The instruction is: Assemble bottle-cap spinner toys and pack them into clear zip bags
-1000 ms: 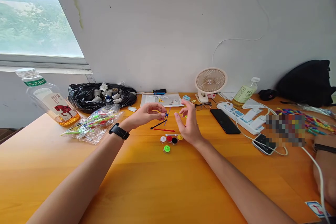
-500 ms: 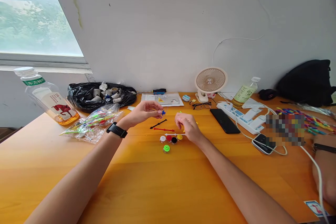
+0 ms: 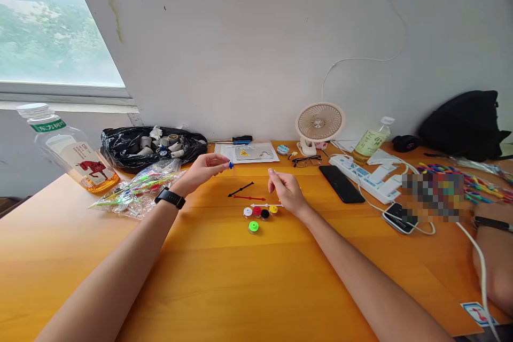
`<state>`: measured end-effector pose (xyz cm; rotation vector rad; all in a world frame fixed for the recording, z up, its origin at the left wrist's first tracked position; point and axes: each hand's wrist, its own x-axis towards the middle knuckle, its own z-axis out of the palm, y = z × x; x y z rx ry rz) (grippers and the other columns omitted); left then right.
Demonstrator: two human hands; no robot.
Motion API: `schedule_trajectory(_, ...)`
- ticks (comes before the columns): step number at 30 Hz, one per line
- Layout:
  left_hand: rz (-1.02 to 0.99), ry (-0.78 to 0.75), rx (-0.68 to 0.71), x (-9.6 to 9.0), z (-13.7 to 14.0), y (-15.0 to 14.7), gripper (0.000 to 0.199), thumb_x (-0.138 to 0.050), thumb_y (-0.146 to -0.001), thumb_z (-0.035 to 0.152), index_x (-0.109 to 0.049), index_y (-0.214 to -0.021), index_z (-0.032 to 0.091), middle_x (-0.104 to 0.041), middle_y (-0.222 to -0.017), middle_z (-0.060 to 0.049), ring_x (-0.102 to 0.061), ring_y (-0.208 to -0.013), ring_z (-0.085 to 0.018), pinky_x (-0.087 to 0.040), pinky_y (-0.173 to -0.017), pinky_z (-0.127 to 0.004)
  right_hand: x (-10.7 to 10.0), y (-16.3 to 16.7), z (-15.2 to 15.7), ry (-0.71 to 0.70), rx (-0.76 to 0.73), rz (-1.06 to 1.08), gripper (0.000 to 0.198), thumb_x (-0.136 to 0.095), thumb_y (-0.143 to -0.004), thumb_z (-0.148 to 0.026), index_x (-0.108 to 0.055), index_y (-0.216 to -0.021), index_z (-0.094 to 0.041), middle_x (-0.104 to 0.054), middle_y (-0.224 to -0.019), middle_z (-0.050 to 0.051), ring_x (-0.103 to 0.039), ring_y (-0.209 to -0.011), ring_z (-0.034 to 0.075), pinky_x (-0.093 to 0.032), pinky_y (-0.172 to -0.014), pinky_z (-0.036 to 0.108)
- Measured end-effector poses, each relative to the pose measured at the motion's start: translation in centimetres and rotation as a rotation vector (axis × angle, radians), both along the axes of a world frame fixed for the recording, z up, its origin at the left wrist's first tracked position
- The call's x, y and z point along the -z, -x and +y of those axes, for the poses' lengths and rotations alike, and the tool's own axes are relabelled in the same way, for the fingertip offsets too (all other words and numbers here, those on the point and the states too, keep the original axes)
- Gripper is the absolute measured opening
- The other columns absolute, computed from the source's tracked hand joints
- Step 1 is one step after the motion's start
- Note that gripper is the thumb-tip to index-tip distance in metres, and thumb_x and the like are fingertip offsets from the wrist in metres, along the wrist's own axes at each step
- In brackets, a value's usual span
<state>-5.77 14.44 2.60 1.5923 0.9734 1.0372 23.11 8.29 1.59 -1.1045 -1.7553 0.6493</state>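
Note:
My left hand (image 3: 205, 172) pinches a small blue plastic piece (image 3: 231, 165) above the table. My right hand (image 3: 285, 191) is closed with thumb and forefinger together; whatever is between them is too small to make out. Below and between the hands lie a black arrow-shaped strip (image 3: 241, 189), a red one (image 3: 248, 197) and a white one (image 3: 261, 205), partly behind my right hand. Beside them sit round knobbed pieces on clear bases: white (image 3: 247, 212), red (image 3: 257, 211), black (image 3: 265, 214) and yellow (image 3: 273, 209). A bright green one (image 3: 253, 226) sits nearer me.
Left are a tilted-looking drink bottle (image 3: 76, 149), a clear bag of coloured parts (image 3: 138, 192) and a black plastic bag (image 3: 120, 149). Right are a phone (image 3: 342, 184), a power strip (image 3: 364, 179) and cables. A fan (image 3: 320, 123) stands behind; another person's arm (image 3: 495, 256) rests far right.
My left hand has moved left with the blue piece, away from my right hand. My right hand stays nearly in place, still closed. The whole view has shifted slightly.

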Motion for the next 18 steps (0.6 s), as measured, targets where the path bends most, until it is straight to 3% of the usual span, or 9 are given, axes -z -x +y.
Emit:
schedule_trajectory(6, 0.003, 0.091, 0.004, 2.0, 0.4, 0.3, 0.049, -0.089, -0.073, 0.052, -0.072, -0.099, 0.014, -0.079, -0.106, -0.011, -0.073, -0.102, -0.022, -0.052, -0.096, -0.036, 0.0, -0.1, 0.0, 0.005, 0.003, -0.010, 0.066, -0.044, -0.105, -0.064, -0.057, -0.055, -0.021, -0.057, -0.057, 0.001, -0.053, -0.058, 0.016, -0.041, -0.066, 0.032)
schedule_trajectory(10, 0.012, 0.058, 0.004, 1.7, 0.3, 0.3, 0.048, -0.086, -0.077, 0.052, -0.071, -0.101, 0.014, -0.078, -0.102, -0.009, -0.070, -0.090, -0.017, -0.052, -0.082, -0.029, -0.1, 0.0, 0.0, -0.011, 0.003, -0.029, 0.065, -0.043, -0.106, -0.062, -0.057, -0.058, -0.021, -0.057, -0.058, 0.001, -0.053, -0.059, 0.016, -0.041, -0.066, 0.032)
schedule_trajectory(14, 0.025, 0.000, 0.028, 0.3, -0.3, -0.4, 0.043, -0.082, -0.083, 0.049, -0.072, -0.104, 0.014, -0.076, -0.094, -0.006, -0.060, -0.072, -0.011, -0.045, -0.066, -0.024, -0.1, 0.3, -0.1, -0.048, -0.007, -0.026, 0.042, -0.054, -0.102, -0.055, -0.065, -0.080, -0.021, -0.060, -0.071, 0.000, -0.052, -0.064, 0.016, -0.040, -0.061, 0.030)
schedule_trajectory(18, 0.018, 0.005, 0.145, -1.1, -1.3, -2.4, 0.036, -0.081, -0.084, 0.046, -0.072, -0.101, 0.016, -0.076, -0.093, -0.006, -0.062, -0.076, -0.012, -0.047, -0.072, -0.026, -0.4, 0.7, -0.3, -0.084, -0.010, 0.001, 0.027, -0.064, -0.099, -0.046, -0.067, -0.110, -0.021, -0.068, -0.094, 0.003, -0.057, -0.073, 0.016, -0.046, -0.067, 0.029)
